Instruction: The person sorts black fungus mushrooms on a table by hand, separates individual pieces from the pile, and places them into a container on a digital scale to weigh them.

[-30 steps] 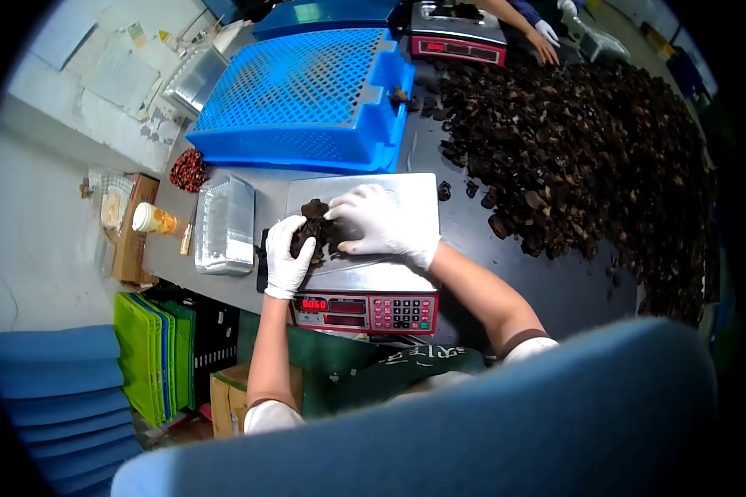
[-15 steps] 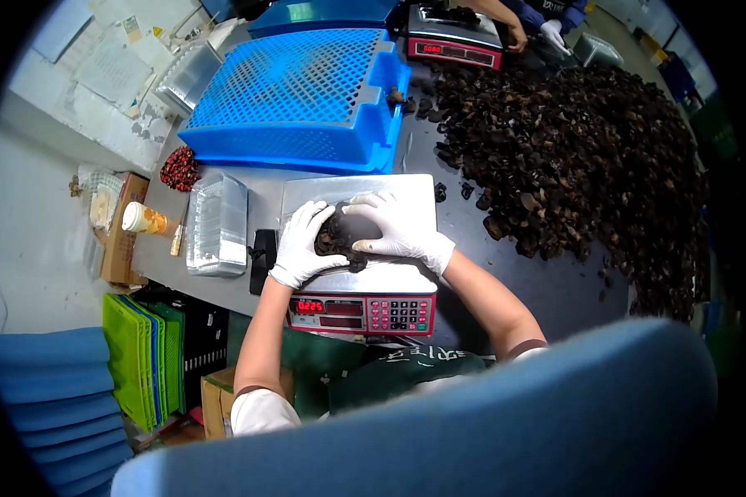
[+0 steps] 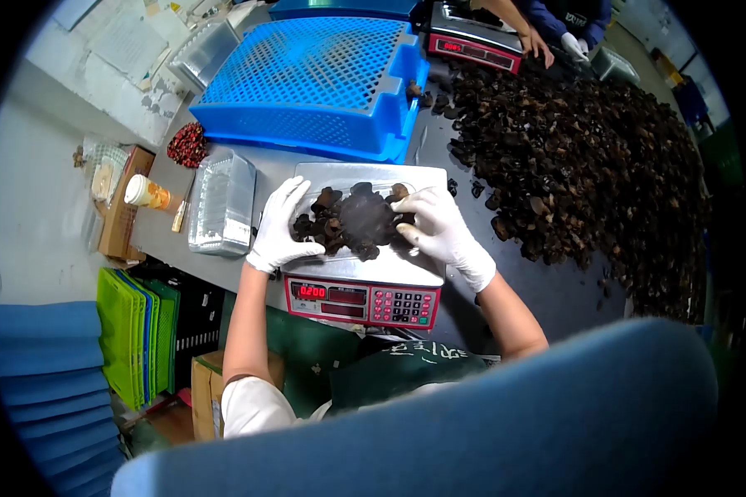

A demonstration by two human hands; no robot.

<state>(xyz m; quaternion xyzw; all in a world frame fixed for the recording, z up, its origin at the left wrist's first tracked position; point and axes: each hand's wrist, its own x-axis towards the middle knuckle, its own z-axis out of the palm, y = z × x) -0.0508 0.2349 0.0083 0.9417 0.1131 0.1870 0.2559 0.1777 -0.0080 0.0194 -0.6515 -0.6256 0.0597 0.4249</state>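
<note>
A loose heap of dark wood ear mushrooms (image 3: 363,222) lies on the metal pan of a digital scale (image 3: 327,176), whose red display reads 0.200. At the heap's left edge is my white-gloved left hand (image 3: 283,230), fingers stretched and thumb spread, holding nothing. On the other side, my gloved right hand (image 3: 446,234) curls its thumb and fingers around pieces at the right edge of the heap. Whether a clear tray lies under the mushrooms I cannot tell. A blurred grey patch covers the heap's middle.
A big mushroom pile (image 3: 580,166) covers the table's right side. A blue crate (image 3: 307,74) stands behind the scale. Stacked clear trays (image 3: 222,203), a paper cup (image 3: 145,192) and red items (image 3: 187,145) are at left. A co-worker's hand (image 3: 536,45) is beside another scale (image 3: 474,51).
My hands have moved apart, from cupping the mushrooms closely to the heap's two edges. The heap is spread wider. The display went from 0.225 to 0.200.
</note>
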